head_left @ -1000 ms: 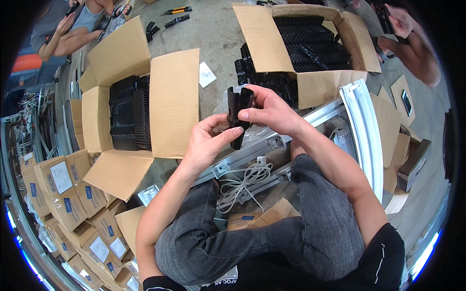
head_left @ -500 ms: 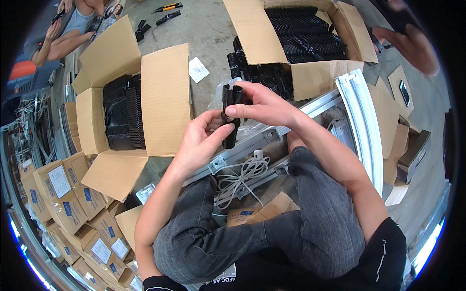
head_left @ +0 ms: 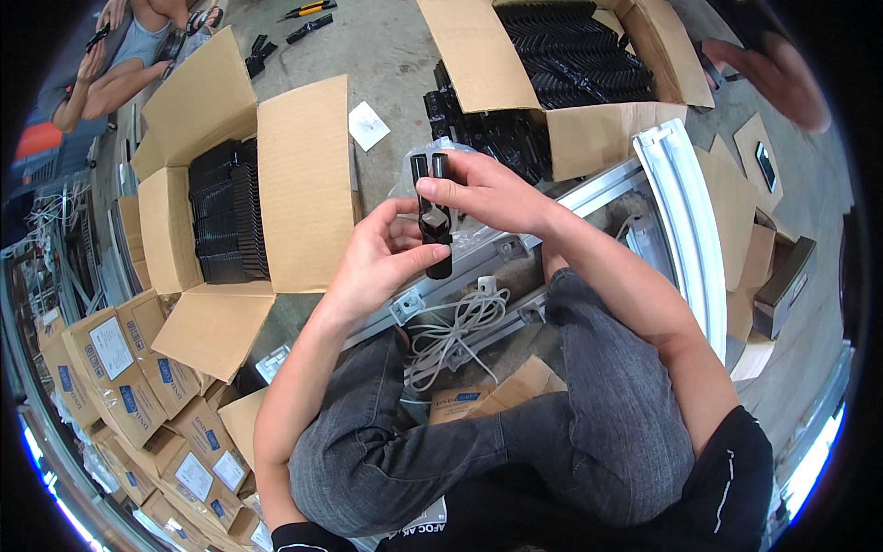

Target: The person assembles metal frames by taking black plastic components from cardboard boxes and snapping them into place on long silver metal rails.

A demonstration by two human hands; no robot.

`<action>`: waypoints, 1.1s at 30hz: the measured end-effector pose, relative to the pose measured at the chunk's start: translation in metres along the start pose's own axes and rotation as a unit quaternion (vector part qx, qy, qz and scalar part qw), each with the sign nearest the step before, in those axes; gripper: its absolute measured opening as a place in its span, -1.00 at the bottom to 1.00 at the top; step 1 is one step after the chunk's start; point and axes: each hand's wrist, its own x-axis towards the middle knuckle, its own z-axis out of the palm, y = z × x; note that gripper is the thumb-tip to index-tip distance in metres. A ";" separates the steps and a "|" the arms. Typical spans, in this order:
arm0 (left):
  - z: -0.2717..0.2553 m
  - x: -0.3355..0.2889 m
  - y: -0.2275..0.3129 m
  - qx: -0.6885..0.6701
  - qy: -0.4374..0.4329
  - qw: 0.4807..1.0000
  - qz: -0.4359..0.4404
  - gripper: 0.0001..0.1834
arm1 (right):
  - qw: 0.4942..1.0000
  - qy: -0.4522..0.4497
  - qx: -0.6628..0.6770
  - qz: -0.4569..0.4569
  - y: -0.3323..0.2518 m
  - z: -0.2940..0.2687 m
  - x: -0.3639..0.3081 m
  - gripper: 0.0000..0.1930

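Observation:
Between my hands is a black pipe joint (head_left: 436, 221), upright, with two tube-like prongs at the top and a single round end at the bottom. My left hand (head_left: 379, 250) holds its lower part, thumb across the front near the bottom end. Around the upper prongs, my right hand (head_left: 487, 190) is closed with its thumb on the front face; its other fingers are partly hidden behind the piece. Just beyond lie many similar black joints (head_left: 501, 147) in a heap on the floor, and a clear plastic bag (head_left: 414, 168) sits behind my hands.
Open cartons (head_left: 308, 184) with black parts stand at left and far right (head_left: 602, 138). White metal rails (head_left: 685, 230) and a coiled grey cable (head_left: 455, 331) lie by my legs. Boxes (head_left: 129, 359) stack at left; a phone (head_left: 766, 166) lies right. Other people (head_left: 101, 74) sit nearby.
The pipe joint has turned in my hands, so its two prongs and middle bolt area now face me. The view has shifted slightly; both hands keep their hold.

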 end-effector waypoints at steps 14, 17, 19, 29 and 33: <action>0.000 -0.001 0.004 0.006 0.013 1.000 -0.008 -0.33 | 0.999 -0.016 0.039 0.022 -0.010 -0.006 -0.005 -0.62; 0.002 0.000 0.004 0.002 0.019 1.000 -0.005 -0.34 | 0.999 0.004 0.048 0.007 -0.006 -0.002 -0.004 -0.56; 0.004 -0.001 0.005 0.003 0.020 1.000 -0.016 -0.36 | 0.998 0.011 0.064 -0.006 -0.001 0.001 -0.003 -0.57; 0.007 0.006 -0.008 -0.060 0.051 0.997 0.005 -0.52 | 0.989 0.010 0.147 0.012 0.000 0.010 -0.003 -0.68; 0.007 0.010 -0.013 -0.076 0.059 0.994 0.042 -0.60 | 0.985 0.003 0.172 0.007 0.004 0.017 -0.004 -0.69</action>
